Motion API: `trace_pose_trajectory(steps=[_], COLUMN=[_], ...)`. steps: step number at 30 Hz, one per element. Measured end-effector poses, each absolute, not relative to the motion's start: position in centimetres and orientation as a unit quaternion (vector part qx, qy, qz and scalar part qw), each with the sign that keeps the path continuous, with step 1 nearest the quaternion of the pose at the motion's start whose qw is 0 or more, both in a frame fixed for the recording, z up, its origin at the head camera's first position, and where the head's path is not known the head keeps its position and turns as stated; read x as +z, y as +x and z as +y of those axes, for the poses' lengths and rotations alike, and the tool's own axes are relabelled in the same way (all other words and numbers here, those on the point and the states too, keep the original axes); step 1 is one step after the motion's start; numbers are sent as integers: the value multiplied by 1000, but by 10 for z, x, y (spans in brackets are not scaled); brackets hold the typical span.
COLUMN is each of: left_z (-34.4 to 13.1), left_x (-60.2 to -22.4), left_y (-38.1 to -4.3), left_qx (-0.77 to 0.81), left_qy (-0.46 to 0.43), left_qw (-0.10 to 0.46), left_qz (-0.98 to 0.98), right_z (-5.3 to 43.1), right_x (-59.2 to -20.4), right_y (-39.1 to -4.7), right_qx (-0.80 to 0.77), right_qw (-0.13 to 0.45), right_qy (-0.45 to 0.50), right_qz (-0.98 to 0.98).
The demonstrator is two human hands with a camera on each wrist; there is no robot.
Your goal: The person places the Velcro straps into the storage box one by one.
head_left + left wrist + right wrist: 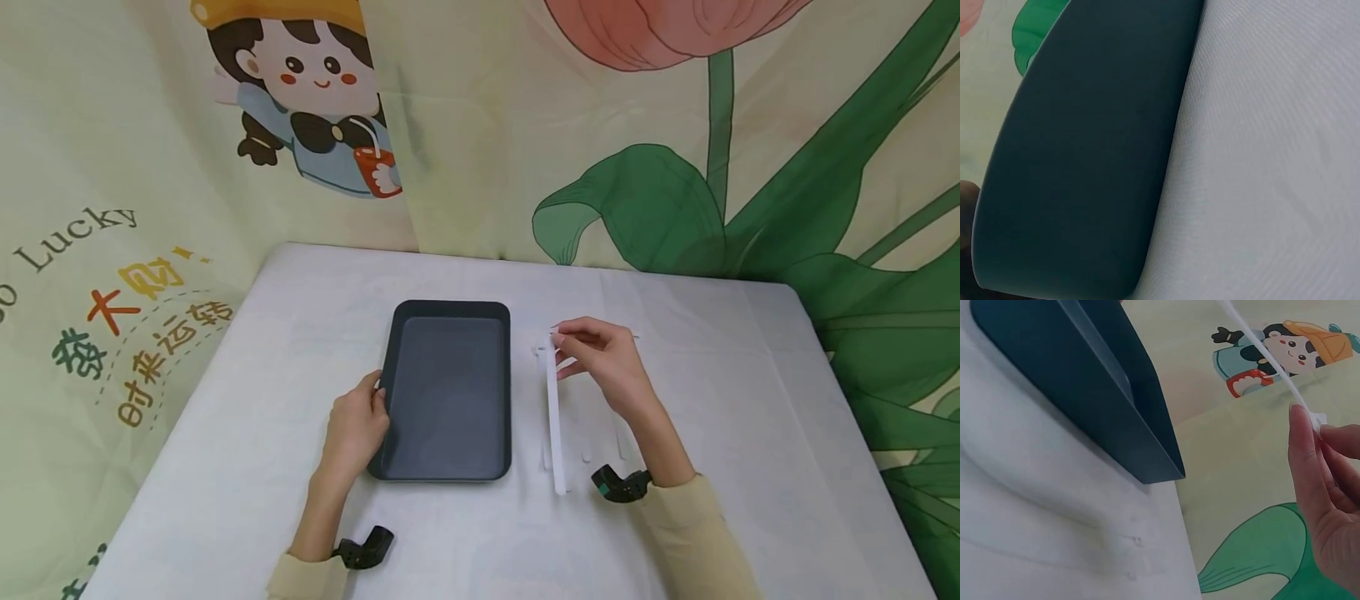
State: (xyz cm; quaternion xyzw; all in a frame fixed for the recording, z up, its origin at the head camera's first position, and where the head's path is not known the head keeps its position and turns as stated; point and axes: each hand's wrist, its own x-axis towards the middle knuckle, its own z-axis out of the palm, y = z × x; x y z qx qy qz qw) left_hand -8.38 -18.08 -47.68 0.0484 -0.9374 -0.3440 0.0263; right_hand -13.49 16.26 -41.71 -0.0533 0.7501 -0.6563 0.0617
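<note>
A dark rectangular tray (452, 400) lies lengthwise on the white-covered table. At its left side my left hand (358, 427) grips the rim, thumb over the edge. The left wrist view is mostly filled by the tray's outer wall (1085, 150), with a bit of a finger at the left margin. My right hand (607, 360), to the right of the tray, pinches one end of a thin white cable tie (555, 417) between thumb and fingertips. In the right wrist view the small head of that cable tie (1319, 420) shows at the fingertips.
More pale cable ties (1137, 541) lie on the tablecloth under and beside my right hand, faint against the white. A printed cloth (480, 125) hangs behind the table's far edge. Each wrist wears a small black camera (621, 483).
</note>
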Motion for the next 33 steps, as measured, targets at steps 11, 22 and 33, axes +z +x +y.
trace_pose_trajectory(steps=[11, 22, 33], left_z=[-185, -184, -182], left_x=[-479, -479, -479], left_y=[-83, -83, -83], left_qx=[-356, -353, -353], left_qy=[49, 60, 62], left_qw=[26, 22, 23], left_qz=[-933, -933, -933], right_z=[137, 119, 102], right_x=[-416, -416, -416], right_y=[-143, -150, -154], right_qx=[-689, -696, -698], right_qw=[76, 75, 79], right_qy=[-70, -83, -81], right_qz=[717, 709, 707])
